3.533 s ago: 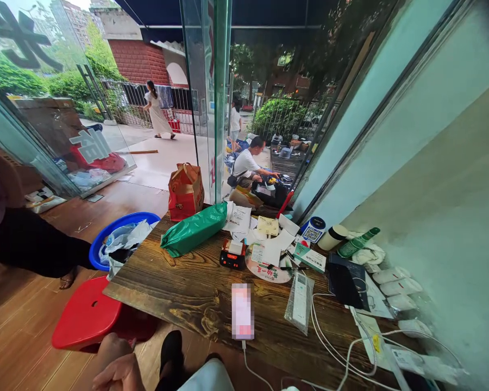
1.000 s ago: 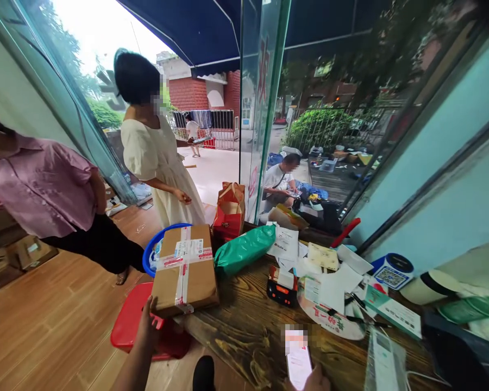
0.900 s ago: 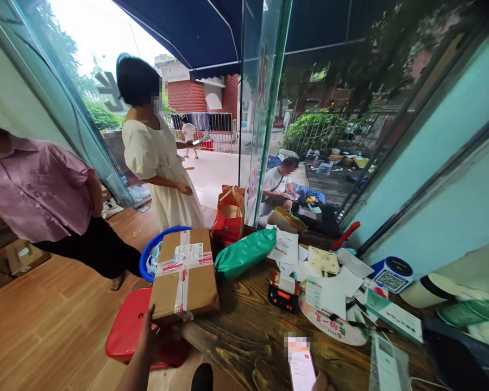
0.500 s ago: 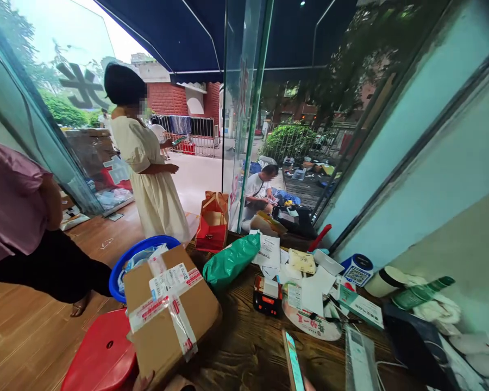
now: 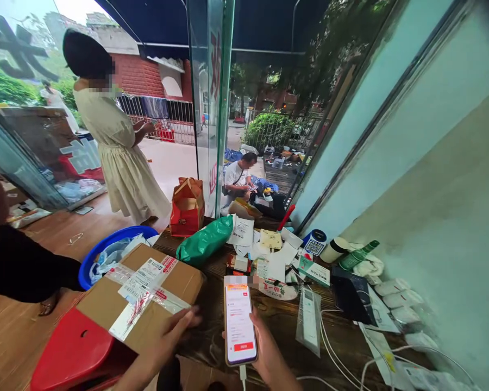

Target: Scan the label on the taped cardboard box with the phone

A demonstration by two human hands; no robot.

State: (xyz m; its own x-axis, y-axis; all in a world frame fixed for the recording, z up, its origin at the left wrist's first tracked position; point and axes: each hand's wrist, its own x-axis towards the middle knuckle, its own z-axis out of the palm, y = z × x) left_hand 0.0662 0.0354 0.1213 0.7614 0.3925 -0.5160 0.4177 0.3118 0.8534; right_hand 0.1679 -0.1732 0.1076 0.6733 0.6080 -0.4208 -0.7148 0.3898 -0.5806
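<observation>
The left hand point(image 5: 169, 339) rests flat, fingers released, on the near edge of the taped box point(image 5: 140, 296) lying on the worktop point(image 5: 212, 336), while just beside it the right hand point(image 5: 269, 358) grasps a phone point(image 5: 239, 323), apparently checking the parcel label.

Holding a phone point(image 5: 239, 322) upright in the right hand point(image 5: 269, 355), screen lit, cable plugged in below. Resting the left hand point(image 5: 169, 339) flat on a taped cardboard box point(image 5: 140, 293) at the wooden table point(image 5: 285, 326) edge. Lying behind: green parcel point(image 5: 204, 244), red bag point(image 5: 187, 206), papers. Standing nearby: person in cream dress point(image 5: 118, 157).
</observation>
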